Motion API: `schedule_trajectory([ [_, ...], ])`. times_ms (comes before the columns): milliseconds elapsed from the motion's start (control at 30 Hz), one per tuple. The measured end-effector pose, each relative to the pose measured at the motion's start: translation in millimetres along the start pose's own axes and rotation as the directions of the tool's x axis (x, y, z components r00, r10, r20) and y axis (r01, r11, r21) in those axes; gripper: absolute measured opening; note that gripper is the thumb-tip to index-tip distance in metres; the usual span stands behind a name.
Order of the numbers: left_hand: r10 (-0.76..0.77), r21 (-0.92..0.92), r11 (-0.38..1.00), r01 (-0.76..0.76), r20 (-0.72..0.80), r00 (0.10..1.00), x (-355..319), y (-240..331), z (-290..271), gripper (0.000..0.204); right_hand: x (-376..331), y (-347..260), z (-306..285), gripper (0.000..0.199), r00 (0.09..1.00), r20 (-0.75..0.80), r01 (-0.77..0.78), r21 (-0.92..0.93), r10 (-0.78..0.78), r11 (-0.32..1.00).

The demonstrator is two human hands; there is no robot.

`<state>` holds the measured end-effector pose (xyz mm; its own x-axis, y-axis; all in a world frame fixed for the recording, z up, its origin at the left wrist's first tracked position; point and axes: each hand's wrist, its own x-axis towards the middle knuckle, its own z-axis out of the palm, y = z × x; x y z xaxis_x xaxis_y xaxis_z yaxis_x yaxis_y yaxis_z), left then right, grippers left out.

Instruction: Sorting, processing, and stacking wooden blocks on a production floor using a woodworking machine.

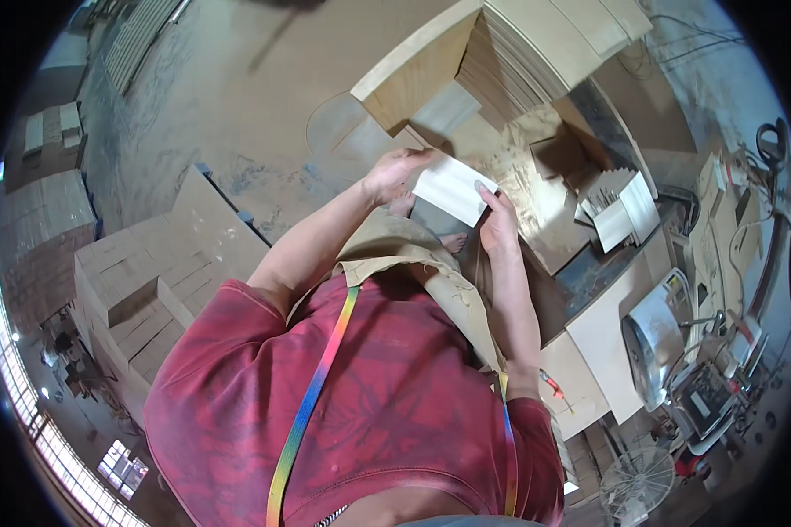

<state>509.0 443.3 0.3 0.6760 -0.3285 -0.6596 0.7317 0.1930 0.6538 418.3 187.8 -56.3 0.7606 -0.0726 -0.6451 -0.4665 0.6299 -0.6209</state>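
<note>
A dusty concrete workshop floor (237, 105) spreads out below, with stacks of pale plywood boards (141, 281) at nine o'clock and a tall leaning pile of thin wooden panels (518, 53) at one o'clock, kept within reach of the dust-covered bench (536, 193). Near the centre, a small pale rectangular wooden panel (451, 189) is held flat and level over the bench, seemingly for inspection. The left hand (394, 173) pinches its left edge, and the right hand (498, 220) grips its right corner, fingers closed on the wood.
</note>
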Motion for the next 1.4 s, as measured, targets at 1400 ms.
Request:
schedule_trajectory([
  [1400,-0.216,-0.256,0.940,0.224,0.060,0.975,77.0,-17.4,-43.1,0.034,76.1,64.3,99.8,0.081,0.990,0.098,0.061,-0.946,0.101,0.319],
])
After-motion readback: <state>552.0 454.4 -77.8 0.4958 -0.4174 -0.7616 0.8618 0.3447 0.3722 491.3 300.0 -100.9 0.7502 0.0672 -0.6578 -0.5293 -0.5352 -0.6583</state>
